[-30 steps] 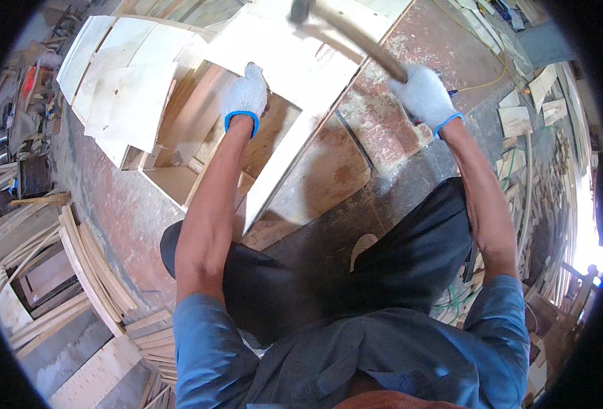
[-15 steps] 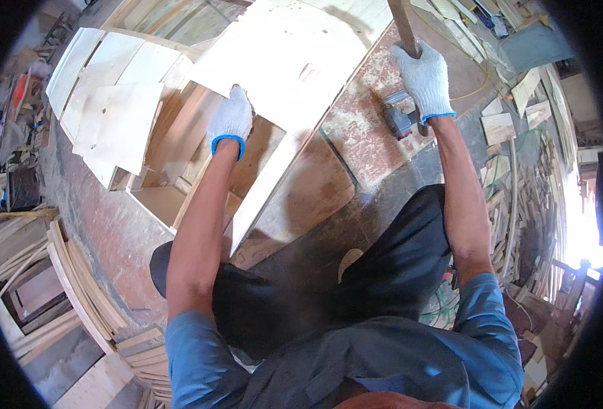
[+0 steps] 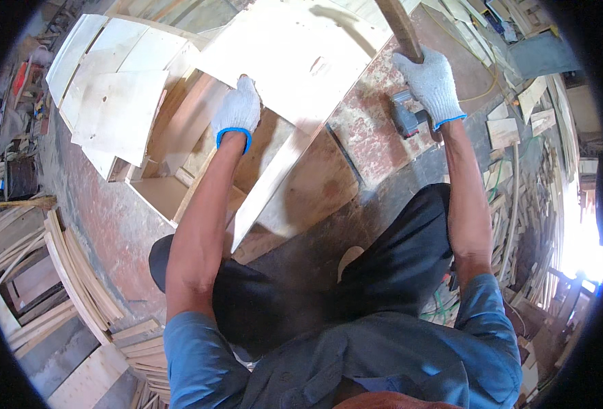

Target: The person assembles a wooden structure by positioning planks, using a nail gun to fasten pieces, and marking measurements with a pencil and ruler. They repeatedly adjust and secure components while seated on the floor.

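The head view looks down on a person in a blue shirt and dark trousers, seated at a worn, reddish-stained surface (image 3: pixel 114 225). The left hand (image 3: pixel 237 112), in a white knitted glove with a blue cuff, presses flat with fingers together on the near edge of a large pale plywood panel (image 3: pixel 294 61) — the panel lies tilted across an open box-like frame of pale plywood boards (image 3: pixel 172 150) that rests on the surface. The right hand (image 3: pixel 429 85), gloved the same way, is clamped around a long brown wooden handle (image 3: pixel 400 27) that runs up out of the top of the picture; its head is out of view. Just below that hand a grey metal tool (image 3: pixel 408 121) lies on the surface, partly hidden by the wrist. More loose pale plywood sheets (image 3: pixel 114 82) sit on the far left of the frame. Curved wooden strips (image 3: pixel 63 273) are stacked at the lower left — offcuts of wood (image 3: pixel 513 129) lie scattered on the right.
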Tool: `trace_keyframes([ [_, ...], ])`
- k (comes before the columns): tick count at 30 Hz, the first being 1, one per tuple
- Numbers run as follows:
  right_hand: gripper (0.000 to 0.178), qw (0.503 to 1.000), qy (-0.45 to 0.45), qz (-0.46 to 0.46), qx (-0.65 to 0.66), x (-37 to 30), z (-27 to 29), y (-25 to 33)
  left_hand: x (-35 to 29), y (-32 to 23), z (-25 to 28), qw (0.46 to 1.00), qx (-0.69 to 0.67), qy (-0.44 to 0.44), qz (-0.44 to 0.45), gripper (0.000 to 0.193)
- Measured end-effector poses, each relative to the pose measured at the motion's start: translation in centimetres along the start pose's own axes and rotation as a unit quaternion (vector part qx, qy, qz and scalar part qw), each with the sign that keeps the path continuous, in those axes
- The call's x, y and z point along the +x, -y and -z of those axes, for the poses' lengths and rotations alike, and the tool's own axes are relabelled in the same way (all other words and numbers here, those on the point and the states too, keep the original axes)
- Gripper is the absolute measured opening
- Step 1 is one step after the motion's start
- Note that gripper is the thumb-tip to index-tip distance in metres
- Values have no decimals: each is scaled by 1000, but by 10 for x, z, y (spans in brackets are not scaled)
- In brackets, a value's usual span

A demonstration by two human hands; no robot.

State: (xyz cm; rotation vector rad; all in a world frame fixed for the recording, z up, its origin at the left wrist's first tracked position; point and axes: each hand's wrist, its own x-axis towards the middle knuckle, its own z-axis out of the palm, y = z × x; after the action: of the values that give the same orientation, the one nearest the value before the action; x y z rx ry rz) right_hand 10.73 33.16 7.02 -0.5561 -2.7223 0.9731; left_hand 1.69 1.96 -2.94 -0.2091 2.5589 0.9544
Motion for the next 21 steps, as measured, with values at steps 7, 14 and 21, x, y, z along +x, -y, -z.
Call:
trace_keyframes([
  [7, 41, 970, 57, 19, -235, 10, -18, -50, 7, 3, -10, 993, 67, -76, -67, 83],
  [14, 37, 983, 101, 17, -150, -18, -14, -16, -1, 0, -6, 997, 60, -34, -36, 79],
  [21, 36, 974, 95, 54, -196, -33, -12, -7, -2, -2, -4, 998, 36, -30, -28, 80],
])
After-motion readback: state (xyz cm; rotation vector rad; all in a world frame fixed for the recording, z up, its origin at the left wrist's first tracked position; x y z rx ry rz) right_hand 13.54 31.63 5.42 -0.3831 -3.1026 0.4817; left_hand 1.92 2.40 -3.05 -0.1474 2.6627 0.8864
